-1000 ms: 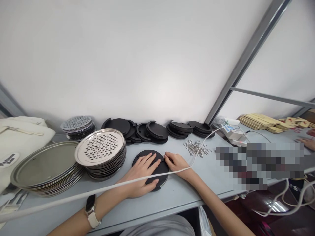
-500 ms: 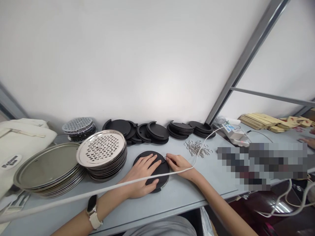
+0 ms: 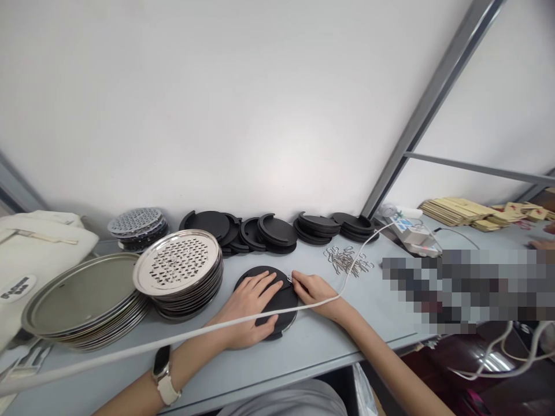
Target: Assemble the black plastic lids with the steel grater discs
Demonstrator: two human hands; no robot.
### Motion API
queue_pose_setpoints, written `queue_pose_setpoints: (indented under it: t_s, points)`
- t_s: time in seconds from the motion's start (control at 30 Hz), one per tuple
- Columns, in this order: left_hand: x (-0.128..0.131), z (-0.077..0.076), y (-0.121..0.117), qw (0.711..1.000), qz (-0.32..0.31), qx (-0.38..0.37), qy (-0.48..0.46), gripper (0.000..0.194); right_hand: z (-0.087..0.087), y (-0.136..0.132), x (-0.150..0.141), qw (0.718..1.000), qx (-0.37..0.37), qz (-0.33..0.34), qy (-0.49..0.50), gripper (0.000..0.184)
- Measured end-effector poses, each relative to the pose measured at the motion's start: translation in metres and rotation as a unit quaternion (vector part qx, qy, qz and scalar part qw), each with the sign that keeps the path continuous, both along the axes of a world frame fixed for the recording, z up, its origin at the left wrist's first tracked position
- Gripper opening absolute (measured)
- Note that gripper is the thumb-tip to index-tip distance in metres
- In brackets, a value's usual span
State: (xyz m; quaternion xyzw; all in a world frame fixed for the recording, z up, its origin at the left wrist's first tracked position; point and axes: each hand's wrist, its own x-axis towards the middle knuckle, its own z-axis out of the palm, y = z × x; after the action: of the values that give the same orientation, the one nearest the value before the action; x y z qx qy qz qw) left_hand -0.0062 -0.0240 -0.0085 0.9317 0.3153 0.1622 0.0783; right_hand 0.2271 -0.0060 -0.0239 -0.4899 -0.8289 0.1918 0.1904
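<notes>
A black round disc (image 3: 284, 289) lies flat on the grey table (image 3: 368, 315) in front of me. My left hand (image 3: 247, 306) rests spread flat on top of it, fingers apart, pressing it down. My right hand (image 3: 314, 290) is at the disc's right edge, fingers pinched on a small metal clip (image 3: 289, 279) at the rim. A smartwatch with a white strap (image 3: 162, 372) sits on my left wrist.
Perforated steel plates (image 3: 177, 260) and plain steel trays (image 3: 82, 294) are stacked at left, with more black discs (image 3: 277, 231) along the wall. Loose metal clips (image 3: 349, 260) lie to the right. A white cable (image 3: 130, 348) crosses my arms. Another person's hand (image 3: 541, 244) shows far right.
Both hands stay on the disc; the right hand has shifted very slightly at the rim. The view has drifted a little.
</notes>
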Motion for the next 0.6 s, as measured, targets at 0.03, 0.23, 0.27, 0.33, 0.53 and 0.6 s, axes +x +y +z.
queue_pose_setpoints:
  t_s: [0.03,0.23,0.27,0.33,0.53,0.6]
  points:
    - [0.0000,-0.0002,0.0001,1.000,0.001,0.000,0.002,0.061,-0.0015,-0.0003,0.0000,1.000,0.009,-0.003,-0.005,0.018]
    - [0.0003,-0.0016,0.0007,1.000,-0.002,0.002,-0.004,0.061,-0.0059,-0.0011,0.0008,0.999,0.038,-0.007,-0.023,0.018]
    - [0.0004,-0.0016,0.0007,1.000,-0.003,0.003,-0.005,0.061,-0.0054,-0.0011,0.0007,0.999,0.037,-0.004,-0.023,0.017]
    - [0.0005,-0.0015,0.0006,1.000,-0.004,0.005,-0.003,0.061,-0.0040,-0.0009,0.0001,0.999,0.034,-0.004,-0.021,0.018]
    - [0.0000,-0.0005,0.0001,1.000,-0.005,0.007,0.001,0.061,-0.0019,0.0010,-0.0034,0.999,0.012,-0.025,0.024,0.029]
    - [-0.0001,-0.0004,0.0001,1.000,-0.005,0.007,0.004,0.061,-0.0023,0.0018,-0.0041,0.999,0.010,-0.030,0.032,0.031]
